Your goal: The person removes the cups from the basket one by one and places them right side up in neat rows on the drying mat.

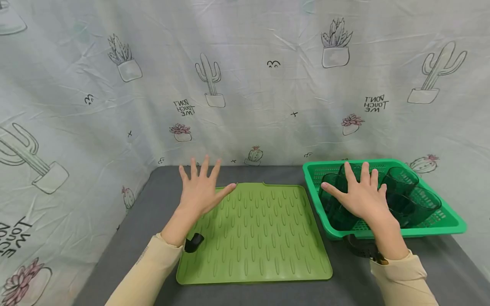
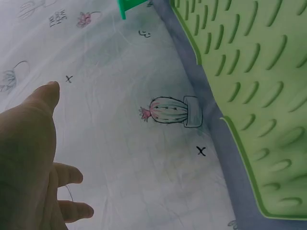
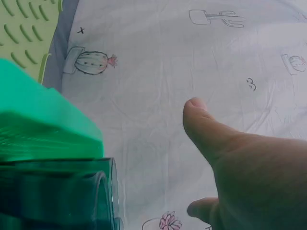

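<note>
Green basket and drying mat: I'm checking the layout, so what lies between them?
Only a bare strip of grey table separates the green basket from the drying mat, shown in the head view.

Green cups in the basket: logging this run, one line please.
left hand open over mat | right hand open over cups in basket

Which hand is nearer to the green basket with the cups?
Right. The right hand hovers over the green basket; the left hand is above the mat's far-left corner.
</note>
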